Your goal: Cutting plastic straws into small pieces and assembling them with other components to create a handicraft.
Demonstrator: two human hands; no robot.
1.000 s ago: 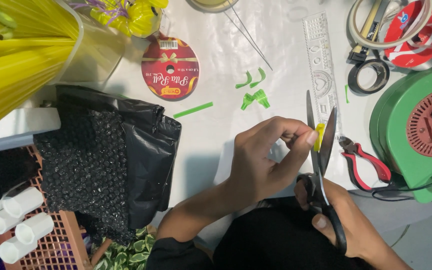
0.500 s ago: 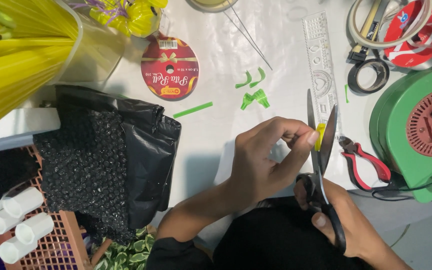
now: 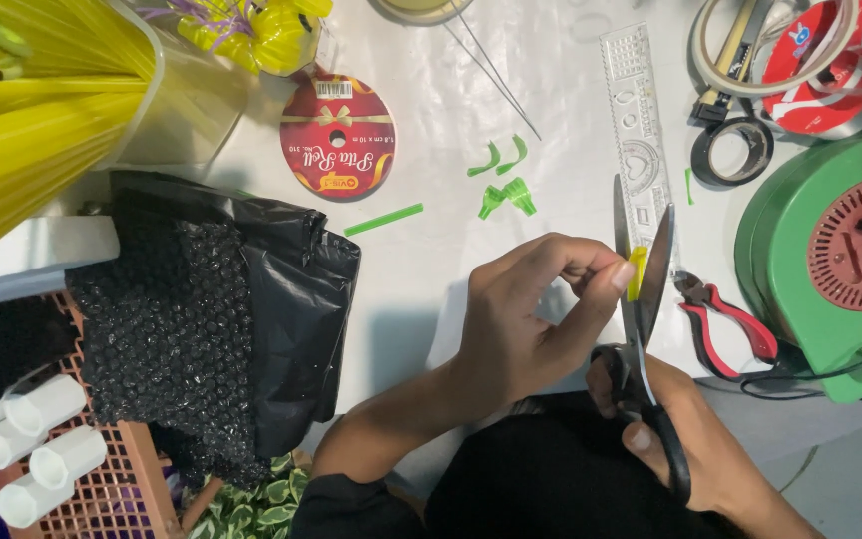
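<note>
Head view: the left hand [image 3: 521, 324] pinches a short yellow strip [image 3: 638, 272] between thumb and fingertip, holding it in the open V of the scissors [image 3: 641, 299], whose handles the right hand [image 3: 695, 449] grips just below. The strip stands lengthwise up the frame, its free end pointing away from the person, roughly along the blades, which touch or nearly touch it. Above the scissors lies a clear ruler [image 3: 639, 130]; right of them, red pliers [image 3: 730, 324] rest on the white surface [image 3: 431, 260].
</note>
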